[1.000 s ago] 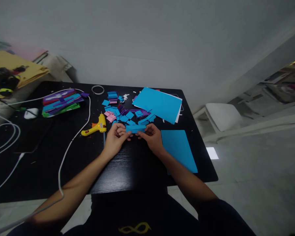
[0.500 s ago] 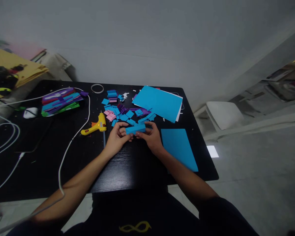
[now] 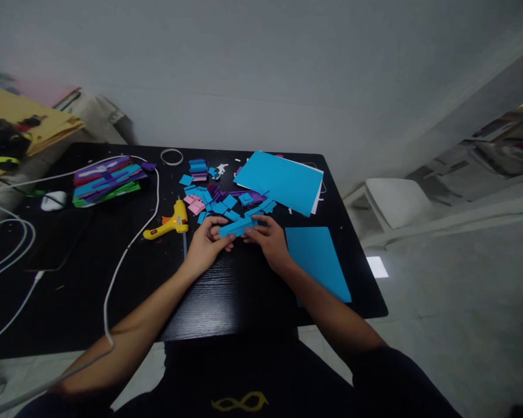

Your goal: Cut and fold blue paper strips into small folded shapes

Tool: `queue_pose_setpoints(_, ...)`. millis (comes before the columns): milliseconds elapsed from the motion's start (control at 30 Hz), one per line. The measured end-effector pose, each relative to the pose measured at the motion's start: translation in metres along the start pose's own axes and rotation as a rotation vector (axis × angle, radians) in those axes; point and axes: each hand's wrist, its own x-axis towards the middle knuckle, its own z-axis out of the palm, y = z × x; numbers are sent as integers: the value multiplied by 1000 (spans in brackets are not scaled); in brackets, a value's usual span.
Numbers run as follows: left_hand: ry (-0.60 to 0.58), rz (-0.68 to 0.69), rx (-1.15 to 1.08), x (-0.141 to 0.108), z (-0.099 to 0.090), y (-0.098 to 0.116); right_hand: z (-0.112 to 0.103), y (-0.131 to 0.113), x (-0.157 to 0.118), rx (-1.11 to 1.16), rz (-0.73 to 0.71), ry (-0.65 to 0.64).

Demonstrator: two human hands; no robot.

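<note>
Between both hands, just above the black table, is a folded blue paper strip [image 3: 235, 227]. My left hand [image 3: 206, 244] pinches its left end, thumb in front and fingers behind. My right hand [image 3: 268, 239] grips the right end in the same way. Just beyond the hands lies a scatter of small blue, pink and purple paper pieces [image 3: 230, 201]. To the left of my left hand rests a yellow glue gun [image 3: 169, 223]. A blue sheet [image 3: 317, 261] lies by my right forearm.
Large blue and white sheets [image 3: 283, 180] lie at the back right of the black table [image 3: 131, 302]. Bundled coloured paper [image 3: 108, 181], a white case [image 3: 53, 201] and a long white cable [image 3: 117, 273] are at left. A white stool [image 3: 396, 200] stands right.
The blue paper between my hands now looks flatter and more opened out, its left end tilted lower. My fingers have shifted slightly on it.
</note>
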Motion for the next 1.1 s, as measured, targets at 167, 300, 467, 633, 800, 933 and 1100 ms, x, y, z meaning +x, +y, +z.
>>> queue_pose_setpoints(167, -3, -8, -9, 0, 0, 0, 1, 1, -2, 7, 7, 0)
queue_pose_setpoints(300, -15, 8, -4, -1, 2, 0, 3, 2, -5, -22, 27, -32)
queue_pose_setpoints(467, -37, -26, 13, -2, 3, 1, 2, 3, -4, -56, -31, -31)
queue_pose_setpoints(633, -191, -22, 202, -7, -1, 12, -1, 1, -5, -218, -180, -40)
queue_pose_setpoints(800, -201, 127, 467, -7, -7, 17, -3, -1, -7, -338, -288, -59)
queue_pose_setpoints(933, -171, 171, 549, -4, -9, 10, -2, -2, -7, -294, -288, -61)
queue_pose_setpoints(1100, -137, 73, 368, -4, -5, 7, 1, 3, -6, -146, -166, -120)
